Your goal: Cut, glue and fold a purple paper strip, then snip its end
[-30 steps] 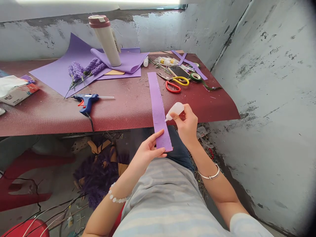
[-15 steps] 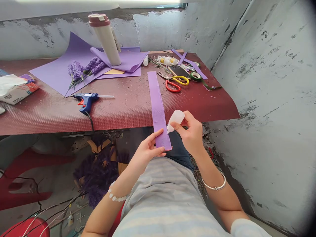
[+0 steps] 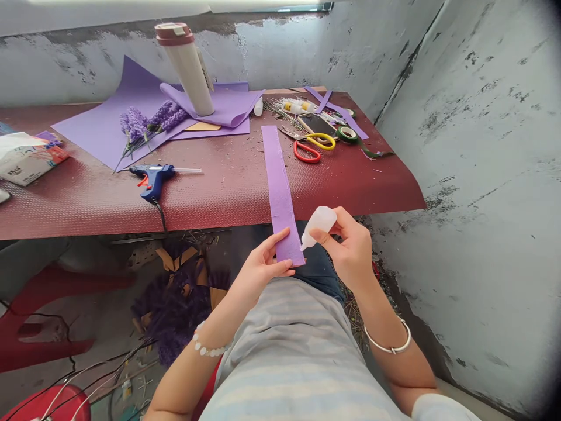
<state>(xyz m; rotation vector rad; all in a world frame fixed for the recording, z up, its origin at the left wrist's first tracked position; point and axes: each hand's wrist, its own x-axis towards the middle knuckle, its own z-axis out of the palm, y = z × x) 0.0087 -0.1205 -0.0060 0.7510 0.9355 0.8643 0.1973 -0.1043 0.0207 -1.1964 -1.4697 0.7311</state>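
A long purple foam strip [image 3: 279, 184] runs from the red table [image 3: 87, 199] over its front edge toward my lap. My left hand [image 3: 260, 269] pinches the strip's near end, thumb on top. My right hand [image 3: 348, 245] is closed on a small white glue bottle [image 3: 319, 225], its nozzle pointing down-left at the strip's right edge near the bottom end.
On the table lie a blue glue gun [image 3: 153, 175], red and yellow scissors [image 3: 312, 146], green tape rolls [image 3: 348, 134], a phone, purple foam sheets [image 3: 109, 126], lavender-like stems [image 3: 144, 126], a white tumbler [image 3: 187, 67] and a tissue box [image 3: 26, 161]. A grey wall stands at the right. Purple scraps lie below.
My right hand has drawn the glue bottle down along the strip's right edge toward me, from near the table edge to the strip's near end. My left hand has stayed put.
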